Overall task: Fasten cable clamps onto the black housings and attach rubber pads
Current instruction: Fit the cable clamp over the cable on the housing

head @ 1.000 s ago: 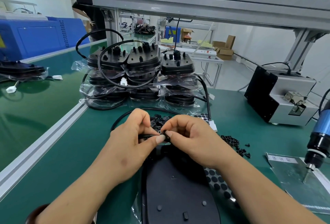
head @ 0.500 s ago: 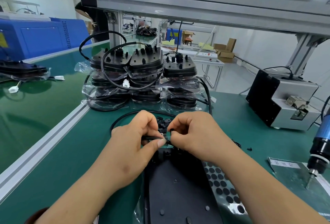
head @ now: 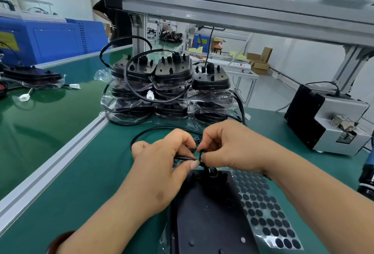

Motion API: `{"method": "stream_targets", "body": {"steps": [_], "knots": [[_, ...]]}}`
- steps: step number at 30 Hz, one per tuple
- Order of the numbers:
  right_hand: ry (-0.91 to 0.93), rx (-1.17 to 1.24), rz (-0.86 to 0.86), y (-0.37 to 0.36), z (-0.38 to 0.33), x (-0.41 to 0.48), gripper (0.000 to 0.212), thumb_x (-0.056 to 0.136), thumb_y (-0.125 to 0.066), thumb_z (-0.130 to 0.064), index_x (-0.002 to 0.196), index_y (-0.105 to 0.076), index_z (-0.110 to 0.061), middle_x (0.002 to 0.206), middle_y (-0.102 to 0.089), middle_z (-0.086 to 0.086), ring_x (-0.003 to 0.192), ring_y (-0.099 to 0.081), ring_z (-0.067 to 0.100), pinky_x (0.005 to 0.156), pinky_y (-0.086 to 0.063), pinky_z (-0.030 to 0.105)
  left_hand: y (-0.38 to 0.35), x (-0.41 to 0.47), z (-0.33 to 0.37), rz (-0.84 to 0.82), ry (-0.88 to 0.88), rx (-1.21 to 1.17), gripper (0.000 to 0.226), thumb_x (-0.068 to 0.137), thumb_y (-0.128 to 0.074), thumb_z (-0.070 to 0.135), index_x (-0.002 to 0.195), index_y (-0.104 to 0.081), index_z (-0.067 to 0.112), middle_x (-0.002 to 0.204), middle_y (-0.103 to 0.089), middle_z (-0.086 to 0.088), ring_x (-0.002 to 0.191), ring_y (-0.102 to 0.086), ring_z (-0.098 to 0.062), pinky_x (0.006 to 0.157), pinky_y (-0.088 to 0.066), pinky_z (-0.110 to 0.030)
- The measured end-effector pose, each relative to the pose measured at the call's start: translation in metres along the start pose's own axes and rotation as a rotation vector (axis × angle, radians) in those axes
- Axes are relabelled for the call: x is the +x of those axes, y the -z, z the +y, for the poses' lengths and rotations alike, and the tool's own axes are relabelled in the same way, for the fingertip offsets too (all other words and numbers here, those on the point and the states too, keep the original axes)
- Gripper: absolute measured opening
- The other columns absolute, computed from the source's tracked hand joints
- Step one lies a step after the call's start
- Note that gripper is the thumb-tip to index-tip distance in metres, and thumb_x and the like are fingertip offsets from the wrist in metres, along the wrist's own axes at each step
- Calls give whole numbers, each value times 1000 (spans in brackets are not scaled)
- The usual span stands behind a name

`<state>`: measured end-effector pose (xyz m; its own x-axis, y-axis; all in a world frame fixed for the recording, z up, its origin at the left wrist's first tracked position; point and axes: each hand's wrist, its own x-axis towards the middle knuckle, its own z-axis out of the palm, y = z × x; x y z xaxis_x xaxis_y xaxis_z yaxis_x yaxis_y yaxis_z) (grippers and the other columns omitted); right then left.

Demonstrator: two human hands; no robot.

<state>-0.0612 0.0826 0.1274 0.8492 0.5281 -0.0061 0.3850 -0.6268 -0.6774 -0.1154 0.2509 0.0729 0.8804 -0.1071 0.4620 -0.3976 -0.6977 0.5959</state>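
Both hands are working above the far end of the black housing [head: 210,213], which is lying flat with its long axis running away from the person. Left hand [head: 162,164] is pinching the black cable [head: 183,158] between thumb and forefinger; the cable is running roughly left-right across the fingertips. Right hand [head: 228,146] is pinched closed on a small black piece, probably the clamp [head: 200,153], touching the cable just right of the left thumb. Cable entry is sitting directly below, nearer the right hand. Pad sheet [head: 261,209] is lying beside the housing, untouched.
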Motion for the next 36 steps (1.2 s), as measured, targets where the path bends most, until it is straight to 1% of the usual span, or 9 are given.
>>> {"method": "stream_targets", "body": {"steps": [2, 7, 11, 15, 18, 23, 27, 33, 36], "knots": [[-15, 20, 27, -2, 2, -2, 13, 73, -74, -8, 69, -65, -18, 55, -59, -7, 47, -47, 5, 46, -37, 19, 0, 0, 0, 5, -7, 17, 27, 85, -65, 36, 96, -43, 46, 101, -45, 52, 92, -24, 29, 86, -25, -18], [-16, -30, 87, -3, -4, -5, 23, 71, -76, -8, 59, -61, -21, 46, -53, -11, 39, -40, 1, 40, -32, 14, 0, 0, 0, 16, -31, 71, 29, 85, -65, 37, 97, -41, 50, 99, -51, 47, 95, -37, 9, 90, -19, -15], [33, -135, 57, 1, -14, -5, 29, 71, -73, -8, 56, -58, -26, 43, -51, -16, 39, -43, 1, 41, -31, 11, -2, -2, 1, 73, -85, 87, 27, 83, -69, 30, 92, -48, 43, 83, -63, 34, 94, -29, 24, 88, -17, -13], [59, -133, 42, 2, -16, -6, 24, 75, -72, -9, 61, -61, -25, 47, -55, -15, 43, -45, 0, 45, -34, 12, -2, -3, 1, 86, -105, 104, 38, 82, -71, 28, 98, -42, 47, 79, -64, 30, 94, -27, 26, 85, -17, -14], [57, -124, 20, 5, -15, -9, 16, 78, -72, -13, 67, -66, -23, 53, -60, -11, 46, -48, 1, 48, -38, 15, -2, -2, 2, 81, -94, 128, 29, 82, -63, 37, 101, -43, 46, 80, -62, 31, 94, -39, 13, 84, -18, -19], [39, -103, 21, 4, -14, -10, 19, 77, -72, -11, 66, -67, -25, 55, -63, -11, 46, -52, -1, 47, -40, 14, -2, -1, 3, 101, -61, 161, 17, 77, -53, 49, 91, -58, 41, 80, -62, 31, 83, -51, 3, 80, -19, -27], [-12, -120, 106, -3, -8, -10, 10, 72, -73, -13, 66, -68, -19, 51, -60, -14, 44, -51, -1, 46, -40, 16, -1, -2, 6, 70, -44, 199, 32, 74, -46, 62, 90, -66, 44, 78, -65, 28, 83, -53, 6, 82, -20, -30], [6, -101, 145, -7, -8, -12, 14, 71, -73, -13, 64, -66, -22, 52, -62, -13, 46, -53, 1, 47, -44, 19, 0, -2, 10, 68, -49, 224, 38, 77, -36, 60, 86, -70, 43, 73, -65, 23, 76, -55, 2, 82, -20, -32], [7, 33, 109, -6, -5, -15, 9, 75, -74, -12, 75, -70, -19, 58, -64, -10, 54, -56, 4, 53, -47, 19, -4, -1, 8, 107, -24, 198, 32, 77, -40, 56, 80, -69, 42, 68, -64, 21, 72, -53, 1, 80, -20, -32]]}}
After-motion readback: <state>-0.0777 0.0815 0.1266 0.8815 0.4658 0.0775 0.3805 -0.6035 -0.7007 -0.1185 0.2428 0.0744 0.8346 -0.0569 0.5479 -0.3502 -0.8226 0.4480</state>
